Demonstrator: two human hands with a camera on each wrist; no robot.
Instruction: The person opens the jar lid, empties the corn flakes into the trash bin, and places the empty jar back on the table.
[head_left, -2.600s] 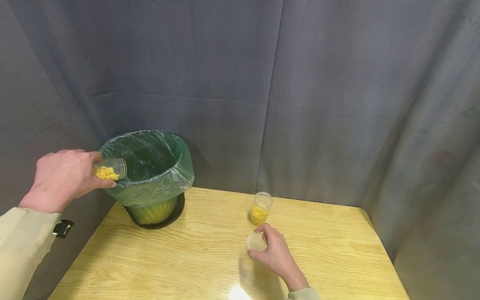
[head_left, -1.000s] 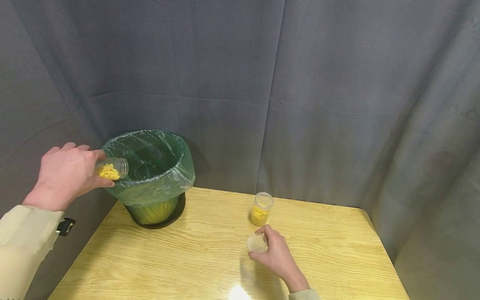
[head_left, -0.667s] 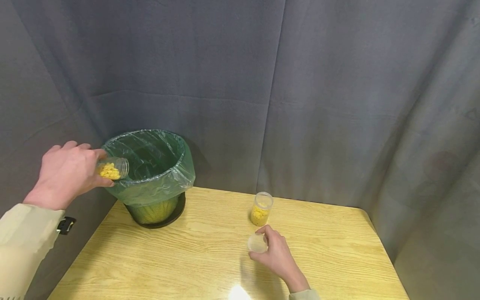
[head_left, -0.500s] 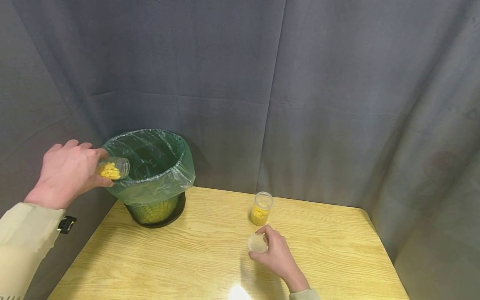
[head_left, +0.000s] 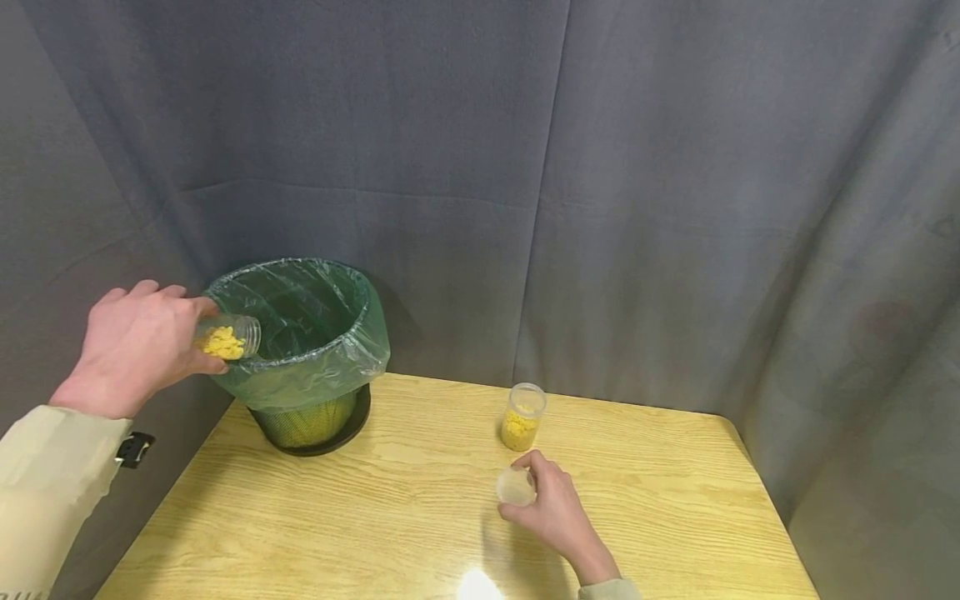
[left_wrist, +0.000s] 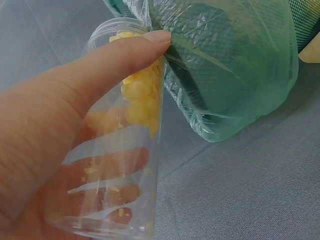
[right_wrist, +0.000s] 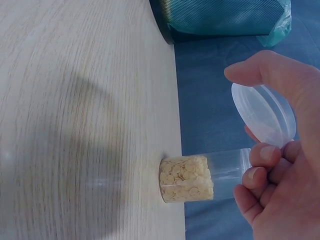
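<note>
My left hand [head_left: 142,346] grips a clear plastic jar [left_wrist: 155,175] tilted nearly on its side, its open mouth over the near-left rim of the lined trash bin [head_left: 300,400]. Yellow flakes [head_left: 223,342] are bunched toward the mouth; a few crumbs cling lower down in the left wrist view. My right hand [head_left: 553,508] pinches a translucent round lid [right_wrist: 262,112] between thumb and fingers, above the table. Just behind it stands a second clear jar [head_left: 523,417], upright and uncapped, partly filled with yellow flakes.
The mesh bin carries a green plastic bag [head_left: 337,367] folded over its rim and stands at the table's back left. A wooden table [head_left: 405,517] lies under both hands. Grey curtains [head_left: 637,208] hang behind and at the sides.
My left hand has shifted slightly right with the jar, bringing its mouth a little further over the bin. The flakes have slid somewhat toward the mouth. My right hand has barely moved.
</note>
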